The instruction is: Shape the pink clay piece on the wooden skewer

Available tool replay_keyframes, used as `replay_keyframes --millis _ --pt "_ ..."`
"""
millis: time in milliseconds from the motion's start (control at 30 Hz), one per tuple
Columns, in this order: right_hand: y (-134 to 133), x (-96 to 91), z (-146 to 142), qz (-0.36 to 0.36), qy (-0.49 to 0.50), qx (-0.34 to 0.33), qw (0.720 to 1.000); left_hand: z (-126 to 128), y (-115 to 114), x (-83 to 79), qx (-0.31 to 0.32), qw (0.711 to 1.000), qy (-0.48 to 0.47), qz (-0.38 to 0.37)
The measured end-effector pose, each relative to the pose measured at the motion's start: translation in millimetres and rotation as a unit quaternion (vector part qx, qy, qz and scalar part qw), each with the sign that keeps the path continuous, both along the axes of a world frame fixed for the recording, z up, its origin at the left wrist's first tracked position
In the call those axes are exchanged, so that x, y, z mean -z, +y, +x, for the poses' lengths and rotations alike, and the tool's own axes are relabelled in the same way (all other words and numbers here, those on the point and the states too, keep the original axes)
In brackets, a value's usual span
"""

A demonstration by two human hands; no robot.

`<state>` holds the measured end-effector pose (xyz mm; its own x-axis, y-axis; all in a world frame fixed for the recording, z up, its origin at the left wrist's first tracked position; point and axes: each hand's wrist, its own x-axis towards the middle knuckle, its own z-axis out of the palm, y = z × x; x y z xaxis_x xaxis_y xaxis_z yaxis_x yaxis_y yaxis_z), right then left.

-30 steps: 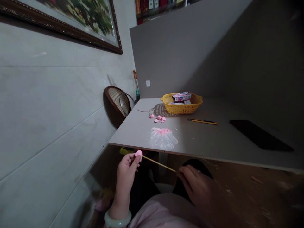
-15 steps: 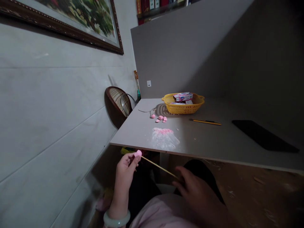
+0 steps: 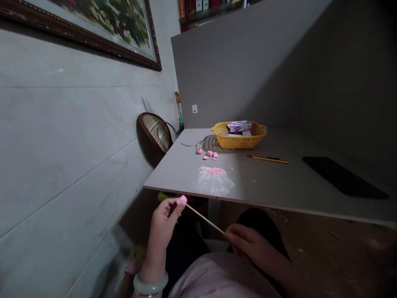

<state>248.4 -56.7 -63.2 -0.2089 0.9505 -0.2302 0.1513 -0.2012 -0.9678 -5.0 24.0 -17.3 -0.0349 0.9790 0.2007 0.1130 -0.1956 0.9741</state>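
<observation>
Where the pale wall [image 3: 77, 136] stands at my far left, a framed picture [image 3: 119, 18] hangs high on it, and lower down a round, dark-rimmed woven thing [image 3: 151, 129] shows beside the left edge of the grey table [image 3: 173, 174]; below that, my left forearm [image 3: 157, 254] slants up and forward, a pale green bangle [image 3: 151, 288] round the wrist; my left hand [image 3: 165, 217] is turned with its thumb side toward me, fingers curled and pinched narrow, and between thumb and fingertips it holds a small pink piece [image 3: 182, 200], on my side of the table's near edge; from the pink piece a thin stick [image 3: 205, 219] slopes down to the right, though my thumb hides where the two meet, so I cannot tell whether it goes in; beyond it on the table lie a few pink lumps [image 3: 210, 153], and nearer the edge a smear of white and pink powder [image 3: 215, 182]; behind those, a yellow basket [image 3: 238, 143] holds several small boxes [image 3: 241, 126]; my right hand [image 3: 243, 240] is next along, lower than the left, with the fingers closed about the other end of the stick and the right forearm [image 3: 279, 269] running off toward the lower right; further right on the table are a slim yellow-and-black pencil-like tool [image 3: 268, 159] and, past it, a flat black slab [image 3: 344, 178], both well apart from my hands.
</observation>
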Motion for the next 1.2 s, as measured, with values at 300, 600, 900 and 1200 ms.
replay_keyframes --millis 300,600,900,1200 --pt "-10.0 -17.6 10.0 0.019 -0.115 0.030 0.993 2.2 -3.9 1.4 -0.006 1.000 -0.015 0.013" --pt "-25.1 -23.2 17.0 0.047 -0.150 0.041 0.987 4.6 3.2 -2.8 -0.025 0.994 -0.102 0.029" --pt "-49.7 -40.2 23.0 0.305 -0.365 0.187 0.859 2.7 -7.0 -38.6 -0.014 0.919 -0.379 -0.113" --pt "-47.9 -44.3 20.1 0.437 -0.431 0.095 0.784 12.4 -19.3 -42.0 0.010 0.923 -0.362 -0.130"
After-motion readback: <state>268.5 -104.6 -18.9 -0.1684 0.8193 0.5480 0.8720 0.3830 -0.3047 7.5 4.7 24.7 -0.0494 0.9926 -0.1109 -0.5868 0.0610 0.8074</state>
